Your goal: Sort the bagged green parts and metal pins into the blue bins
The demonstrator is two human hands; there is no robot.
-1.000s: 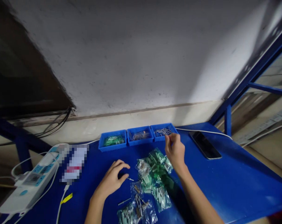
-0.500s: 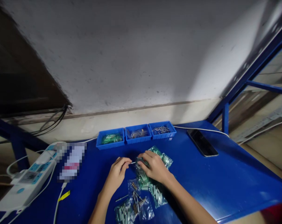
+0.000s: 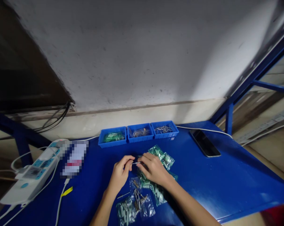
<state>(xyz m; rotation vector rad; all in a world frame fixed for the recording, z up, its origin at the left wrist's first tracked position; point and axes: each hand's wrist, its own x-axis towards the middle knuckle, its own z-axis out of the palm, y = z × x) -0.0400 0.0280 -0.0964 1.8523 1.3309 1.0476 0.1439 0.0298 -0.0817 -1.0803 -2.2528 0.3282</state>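
Observation:
My left hand (image 3: 120, 173) and my right hand (image 3: 152, 168) meet over the blue table (image 3: 226, 185), fingertips pinched on the two ends of a thin metal pin (image 3: 135, 163). Under and around my right hand lie several clear bags of green plastic parts and metal pins (image 3: 160, 155). More such bags (image 3: 132, 207) lie by my left wrist. A loose pin (image 3: 123, 196) rests on the table beside them.
Three small blue trays stand at the back: green parts (image 3: 113, 137), brownish parts (image 3: 140, 132), metal pins (image 3: 164, 129). A dark phone (image 3: 204, 143) lies at the right with a white cable behind it. A white power strip (image 3: 31, 175) sits at the left edge.
My right hand came back from the pin tray to the middle and met my left hand. Both now pinch a pin between them; the left hand lifted slightly toward the right.

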